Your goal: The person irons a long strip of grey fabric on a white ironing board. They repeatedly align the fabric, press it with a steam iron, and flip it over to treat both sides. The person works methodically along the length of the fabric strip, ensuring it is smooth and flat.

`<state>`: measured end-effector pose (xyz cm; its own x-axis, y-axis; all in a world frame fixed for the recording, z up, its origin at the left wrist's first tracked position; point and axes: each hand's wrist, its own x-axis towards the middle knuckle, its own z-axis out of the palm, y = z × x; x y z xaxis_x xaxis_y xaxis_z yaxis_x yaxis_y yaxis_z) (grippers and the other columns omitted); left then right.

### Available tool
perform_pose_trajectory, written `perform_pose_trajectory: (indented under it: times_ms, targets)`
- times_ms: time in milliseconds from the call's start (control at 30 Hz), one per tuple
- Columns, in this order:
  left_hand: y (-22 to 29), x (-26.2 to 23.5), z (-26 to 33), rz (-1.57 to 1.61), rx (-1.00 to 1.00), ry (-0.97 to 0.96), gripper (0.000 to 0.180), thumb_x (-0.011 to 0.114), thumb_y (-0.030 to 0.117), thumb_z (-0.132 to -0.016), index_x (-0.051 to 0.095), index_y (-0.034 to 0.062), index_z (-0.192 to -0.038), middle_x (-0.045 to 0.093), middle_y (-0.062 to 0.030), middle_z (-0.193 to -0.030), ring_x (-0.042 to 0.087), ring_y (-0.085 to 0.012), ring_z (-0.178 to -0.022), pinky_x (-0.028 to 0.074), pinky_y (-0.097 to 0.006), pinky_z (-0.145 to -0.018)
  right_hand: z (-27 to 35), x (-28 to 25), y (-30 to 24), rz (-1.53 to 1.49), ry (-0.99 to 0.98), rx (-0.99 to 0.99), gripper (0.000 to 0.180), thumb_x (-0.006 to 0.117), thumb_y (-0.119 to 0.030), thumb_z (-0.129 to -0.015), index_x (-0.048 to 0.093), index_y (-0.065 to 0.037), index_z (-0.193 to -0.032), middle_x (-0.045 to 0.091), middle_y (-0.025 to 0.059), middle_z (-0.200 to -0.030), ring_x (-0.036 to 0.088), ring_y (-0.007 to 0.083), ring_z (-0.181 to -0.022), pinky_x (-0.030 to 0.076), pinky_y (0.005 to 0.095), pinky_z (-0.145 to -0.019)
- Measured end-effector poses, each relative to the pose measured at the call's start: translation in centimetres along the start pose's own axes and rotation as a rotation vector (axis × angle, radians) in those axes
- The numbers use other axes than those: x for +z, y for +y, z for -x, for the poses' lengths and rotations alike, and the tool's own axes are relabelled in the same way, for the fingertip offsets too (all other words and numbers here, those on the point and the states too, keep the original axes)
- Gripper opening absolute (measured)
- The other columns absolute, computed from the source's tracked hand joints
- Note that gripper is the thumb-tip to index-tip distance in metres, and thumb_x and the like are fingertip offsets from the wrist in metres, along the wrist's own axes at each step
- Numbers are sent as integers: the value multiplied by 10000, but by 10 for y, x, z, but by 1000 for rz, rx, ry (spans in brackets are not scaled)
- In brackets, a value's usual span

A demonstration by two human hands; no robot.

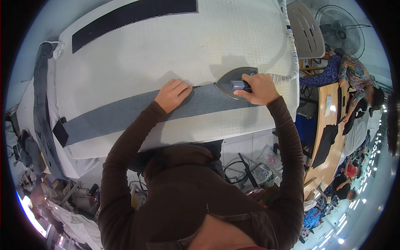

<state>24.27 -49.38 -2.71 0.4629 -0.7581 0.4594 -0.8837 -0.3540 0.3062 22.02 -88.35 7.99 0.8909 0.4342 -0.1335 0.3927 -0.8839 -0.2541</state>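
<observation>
On the white padded ironing table [125, 62], a long grey fabric strip [125, 114] lies flat, running from the table's left edge to under a grey steam iron [233, 81]. Right hand [258, 88] is clenched around the iron's handle, while left hand [173, 95] rests open, fingers flat on the strip just beside the iron's tip. A black strip [133, 16] lies well apart at the far edge, and a corded hose [289, 54], seemingly the iron's, curves off right.

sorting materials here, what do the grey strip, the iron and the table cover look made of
Grey strip: matte woven cloth, probably; lies flat and limp. Iron: dull grey metal body, it seems, with a bluish plastic-looking handle. Table cover: off-white padded fabric, finely dimpled surface.
</observation>
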Motion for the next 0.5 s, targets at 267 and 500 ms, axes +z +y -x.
perform_pose_trajectory:
  times_ms: [267, 500]
  targets:
    - [12, 14, -34, 138, -173, -37, 327, 790, 19, -865, 760, 97, -1181, 667, -50, -1106, 641, -257, -1042, 520, -411, -879, 5, -11, 35, -64, -43, 143, 666, 739, -747, -955, 729, -82, -913, 702, 142, -724, 739, 403, -740, 552, 521, -685]
    - [30, 43, -38, 30, -43, 97, 205, 766, 44, -909, 789, 54, -1112, 652, -53, -1042, 640, -239, -1015, 514, -388, -859, 12, -30, 89, -47, -55, 411, 711, 721, -755, -950, 798, -55, -1044, 785, 206, -874, 769, 456, -885, 582, 543, -790]
